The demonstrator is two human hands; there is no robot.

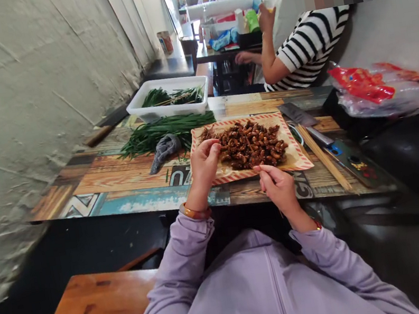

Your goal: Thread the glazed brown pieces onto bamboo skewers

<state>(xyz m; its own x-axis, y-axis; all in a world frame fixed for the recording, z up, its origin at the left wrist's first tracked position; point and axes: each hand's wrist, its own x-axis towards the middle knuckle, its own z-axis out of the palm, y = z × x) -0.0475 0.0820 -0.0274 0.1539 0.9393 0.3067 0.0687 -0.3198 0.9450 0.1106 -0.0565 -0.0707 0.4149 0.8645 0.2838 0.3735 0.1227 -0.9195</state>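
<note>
A heap of small, glossy dark-brown food pieces (pixel 237 144) lies on a sheet of paper with a red-striped border (pixel 302 162). My right hand (pixel 279 188) is at the heap's near edge, thumb and fingers pinched around a thin skewer (pixel 249 146) that points up over the pieces. Over the paper's left side is my left hand (pixel 206 165), its fingertips pressed together; whatever is between them cannot be made out. Beside the paper, on the right, lies a bundle of bare wooden skewers (pixel 326 159).
Green chives (pixel 172 125) and a grey cloth (pixel 166 149) lie left of the paper. Behind them stands a white tub (pixel 169 111) of greens. A cleaver (pixel 299 114) and plastic bags (pixel 378 86) are right. Across the table sits a person in a striped shirt (pixel 307 47), holding a cup.
</note>
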